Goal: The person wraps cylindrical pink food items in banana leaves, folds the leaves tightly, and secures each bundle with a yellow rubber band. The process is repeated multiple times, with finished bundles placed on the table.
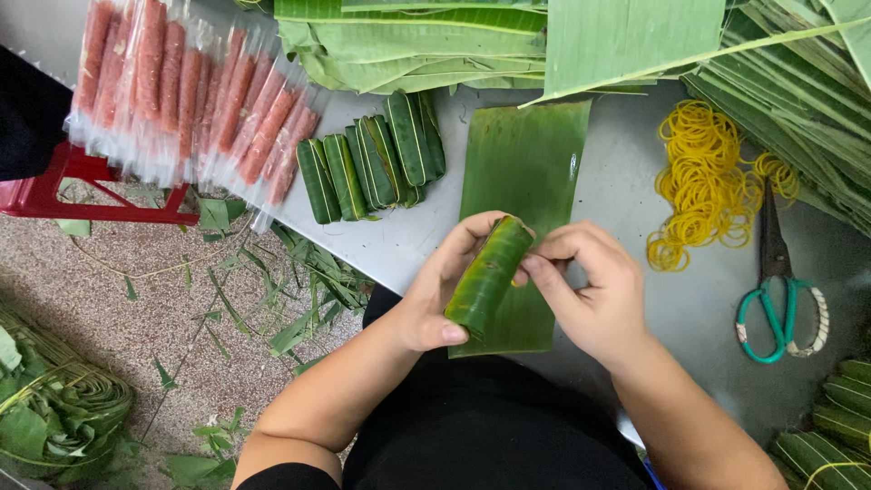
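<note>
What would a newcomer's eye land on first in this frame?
Probably the green leaf-wrapped roll at the centre, gripped between the left hand and the right hand above a flat banana leaf strip on the grey table. Next, the bright yellow heap of rubber bands to the right, beside green-handled scissors. At upper left, red sausages in clear plastic sleeves lie fanned out.

Left hand (pixel 435 295), right hand (pixel 590 290) close together, fingers curled.

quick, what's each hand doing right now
Left hand: closed around the lower part of the leaf-wrapped roll.
Right hand: fingertips pinching the roll's upper end.
</note>
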